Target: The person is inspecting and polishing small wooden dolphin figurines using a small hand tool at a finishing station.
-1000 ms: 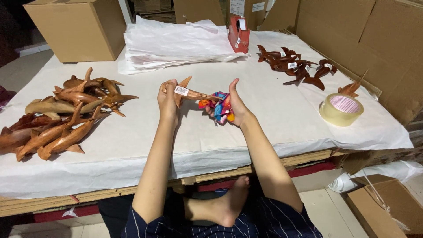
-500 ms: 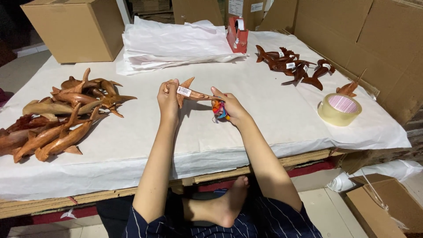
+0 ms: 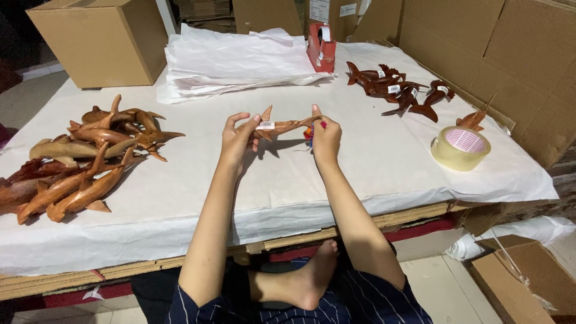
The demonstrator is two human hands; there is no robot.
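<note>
your left hand (image 3: 239, 137) and right hand (image 3: 324, 135) each grip one end of a wooden fish (image 3: 277, 125), held level above the table (image 3: 372, 162); something bright and small sits under the right fingers. a larger pile of fish (image 3: 84, 157) lies at 9 o'clock, a smaller tagged group (image 3: 399, 89) at 2 o'clock.

Bright, even indoor light falls from above onto the white paper-covered table (image 3: 372, 162), which looks slightly washed out. Soft, short shadows lie under the held wooden carving (image 3: 282, 125) and the left carving pile (image 3: 84, 162). Focus is sharp throughout. Far left corner is dim. Wide-angle bending shows at edges.
</note>
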